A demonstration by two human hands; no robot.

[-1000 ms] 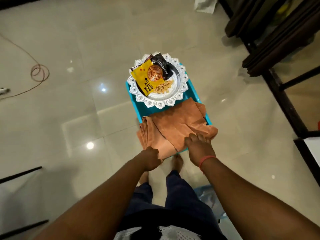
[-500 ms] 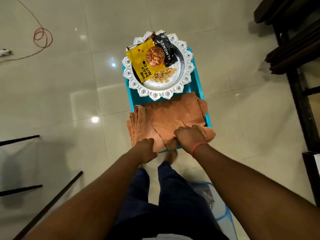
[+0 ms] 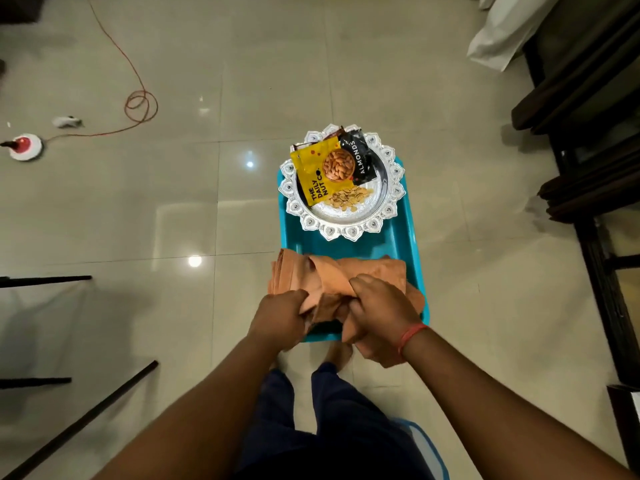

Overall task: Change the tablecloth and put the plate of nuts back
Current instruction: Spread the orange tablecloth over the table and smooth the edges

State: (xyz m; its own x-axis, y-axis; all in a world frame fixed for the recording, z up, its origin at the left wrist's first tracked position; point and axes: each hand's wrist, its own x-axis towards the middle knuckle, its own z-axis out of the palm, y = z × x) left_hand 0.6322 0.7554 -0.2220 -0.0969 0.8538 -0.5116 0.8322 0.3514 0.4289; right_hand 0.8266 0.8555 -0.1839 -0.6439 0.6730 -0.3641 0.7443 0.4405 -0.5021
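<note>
A folded orange tablecloth (image 3: 363, 271) lies on the near half of a teal tray (image 3: 405, 237). My left hand (image 3: 280, 317) grips its near left edge, and my right hand (image 3: 377, 306) grips a bunched fold beside it. Part of the cloth hangs below my right wrist. On the tray's far half stands an ornate silver plate (image 3: 377, 216) with a yellow and black almond packet (image 3: 329, 168) and a small heap of loose nuts (image 3: 348, 199).
The tray stands over a glossy tiled floor. Dark wooden furniture (image 3: 588, 150) lines the right side. An orange cable (image 3: 138, 105) and a red and white round object (image 3: 26, 145) lie at the far left. Black bars (image 3: 79, 424) cross the near left.
Both hands have closed on the cloth and bunched its near edge up off the tray; before, they rested on the flat fold. The view has shifted, so the tray sits farther right.
</note>
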